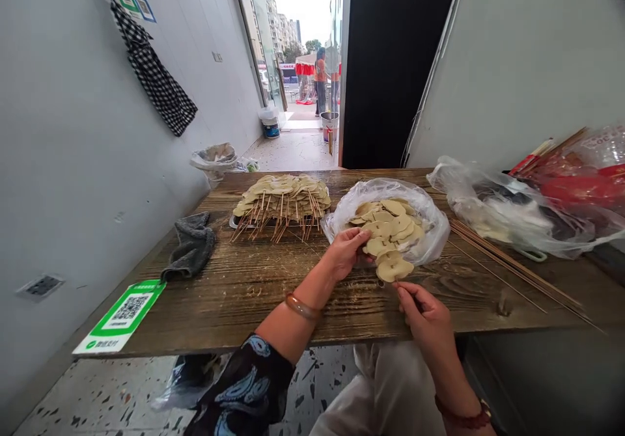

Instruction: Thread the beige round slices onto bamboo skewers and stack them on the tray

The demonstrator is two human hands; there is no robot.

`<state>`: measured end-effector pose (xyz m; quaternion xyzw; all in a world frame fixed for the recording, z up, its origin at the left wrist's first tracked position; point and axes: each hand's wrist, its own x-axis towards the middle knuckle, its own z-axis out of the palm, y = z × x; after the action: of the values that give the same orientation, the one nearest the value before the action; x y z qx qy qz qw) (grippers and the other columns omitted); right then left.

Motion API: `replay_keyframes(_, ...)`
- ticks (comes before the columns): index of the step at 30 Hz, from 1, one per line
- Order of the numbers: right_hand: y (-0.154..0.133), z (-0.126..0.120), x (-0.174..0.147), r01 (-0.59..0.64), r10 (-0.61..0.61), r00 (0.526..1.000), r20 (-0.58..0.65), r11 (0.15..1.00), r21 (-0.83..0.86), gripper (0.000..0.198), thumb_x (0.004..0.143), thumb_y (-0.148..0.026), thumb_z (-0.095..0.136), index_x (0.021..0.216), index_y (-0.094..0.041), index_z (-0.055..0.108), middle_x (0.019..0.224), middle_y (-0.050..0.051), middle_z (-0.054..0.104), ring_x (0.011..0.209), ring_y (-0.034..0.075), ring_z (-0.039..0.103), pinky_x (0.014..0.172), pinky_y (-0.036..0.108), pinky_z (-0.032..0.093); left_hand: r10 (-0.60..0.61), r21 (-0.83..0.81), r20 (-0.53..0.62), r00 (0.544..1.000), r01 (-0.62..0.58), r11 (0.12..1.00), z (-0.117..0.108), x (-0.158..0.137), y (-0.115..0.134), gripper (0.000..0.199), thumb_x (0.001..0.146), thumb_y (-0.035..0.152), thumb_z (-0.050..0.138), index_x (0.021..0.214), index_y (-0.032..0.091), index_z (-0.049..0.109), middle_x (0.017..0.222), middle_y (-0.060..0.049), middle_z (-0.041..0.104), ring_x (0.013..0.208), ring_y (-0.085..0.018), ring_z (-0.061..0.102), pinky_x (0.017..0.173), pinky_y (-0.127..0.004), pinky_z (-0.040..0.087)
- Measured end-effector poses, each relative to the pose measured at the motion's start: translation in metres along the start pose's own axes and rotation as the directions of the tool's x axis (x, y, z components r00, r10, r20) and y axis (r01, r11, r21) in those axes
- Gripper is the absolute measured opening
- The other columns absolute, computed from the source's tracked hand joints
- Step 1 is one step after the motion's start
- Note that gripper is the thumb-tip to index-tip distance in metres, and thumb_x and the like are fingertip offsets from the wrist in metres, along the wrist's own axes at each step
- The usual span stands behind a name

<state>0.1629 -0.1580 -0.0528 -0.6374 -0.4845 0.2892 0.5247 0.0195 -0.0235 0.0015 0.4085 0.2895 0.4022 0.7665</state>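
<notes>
Skewer [393,268] is held above the table [273,319], just in front of the bag [439,234], its lower end pinched between thumb and forefinger of the right hand [427,312]. Its long axis is aimed away from the body, leaning slightly left, toward the bag. Its wood is mostly covered by threaded pieces and by the grip; its tip cannot be made out. Slices [410,233] are pinched by the left hand [346,250], though which ones cannot be told, its fingertips being partly hidden.
</notes>
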Motion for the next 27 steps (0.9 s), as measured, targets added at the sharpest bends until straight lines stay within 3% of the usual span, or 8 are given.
replay_keyframes(8, 0.0, 0.002, 0.0, -0.014, 0.015, 0.999, -0.044, 1.0, 0.008, 0.042, 0.078, -0.051, 0.058, 0.094, -0.015, 0.073, 0.062, 0.003, 0.066, 0.054, 0.015, 0.059, 0.048, 0.023, 0.046, -0.021, -0.024, 0.104, 0.994, 0.024, 0.999, 0.0, -0.003, -0.008, 0.046, 0.056, 0.037, 0.082, 0.09, 0.012, 0.066, 0.079, -0.006, 0.068, 0.063, -0.013, 0.062, 0.06, -0.026, 0.052)
replay_keyframes(14, 0.005, 0.0, 0.003, 0.031, -0.025, 0.998, 0.063, 0.996, -0.088, 0.038, 0.075, -0.051, 0.061, 0.09, -0.019, 0.075, 0.094, 0.009, 0.073, 0.088, 0.025, 0.066, 0.077, 0.031, 0.053, 0.064, -0.031, -0.039, 0.997, -0.066, 0.997, 0.0, -0.003, -0.007, 0.047, 0.049, 0.039, 0.084, 0.082, 0.011, 0.066, 0.071, -0.004, 0.067, 0.054, -0.01, 0.057, 0.054, -0.023, 0.046)
replay_keyframes(17, 0.0, -0.004, 0.008, -0.024, 0.036, 0.992, 0.12, 0.994, -0.106, 0.042, 0.073, -0.054, 0.061, 0.089, -0.018, 0.074, 0.095, 0.009, 0.073, 0.089, 0.025, 0.067, 0.075, 0.029, 0.053, 0.102, -0.028, -0.051, 0.993, -0.104, 0.994, 0.0, -0.002, -0.006, 0.048, 0.051, 0.044, 0.082, 0.08, 0.01, 0.065, 0.071, -0.005, 0.066, 0.054, -0.01, 0.056, 0.054, -0.023, 0.045)
replay_keyframes(22, -0.034, -0.018, 0.035, -0.054, 0.067, 0.995, 0.069, 0.984, -0.172, 0.039, 0.071, -0.052, 0.062, 0.087, -0.019, 0.075, 0.094, 0.007, 0.074, 0.091, 0.025, 0.067, 0.074, 0.025, 0.052, 0.098, -0.086, -0.052, 0.994, -0.102, 0.991, -0.003, -0.003, -0.005, 0.048, 0.065, 0.054, 0.069, 0.087, 0.013, 0.059, 0.074, -0.005, 0.066, 0.052, -0.012, 0.06, 0.052, -0.024, 0.046)
replay_keyframes(27, -0.086, -0.006, 0.083, 0.115, -0.089, 0.989, 0.12, 0.967, -0.226, 0.036, 0.069, -0.051, 0.064, 0.082, -0.019, 0.075, 0.078, 0.005, 0.073, 0.071, 0.021, 0.065, 0.06, 0.024, 0.05, 0.056, -0.125, -0.035, 0.998, -0.06, 0.99, -0.006, -0.001, -0.012, 0.046, 0.074, 0.056, 0.058, 0.092, 0.014, 0.053, 0.076, -0.007, 0.066, 0.054, -0.015, 0.063, 0.049, -0.023, 0.045)
